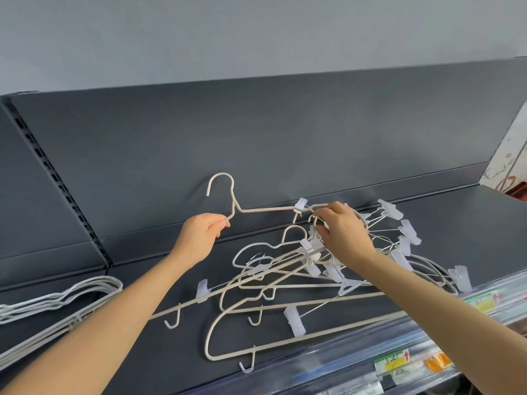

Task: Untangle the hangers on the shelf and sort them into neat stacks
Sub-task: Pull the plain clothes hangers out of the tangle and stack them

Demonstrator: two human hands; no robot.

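A messy pile of hangers (285, 283) lies on the dark shelf (171, 352). A neat stack (57, 303) sits left. Farther back, the left hand (199, 235) pinches a lifted cream hanger (228, 201); the right hand (342, 232) grips its clip end.

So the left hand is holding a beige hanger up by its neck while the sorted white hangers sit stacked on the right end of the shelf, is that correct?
Not quite: the head view shows the stacked white hangers at the left end of the shelf, not the right. The left hand does hold the beige hanger up by its neck.
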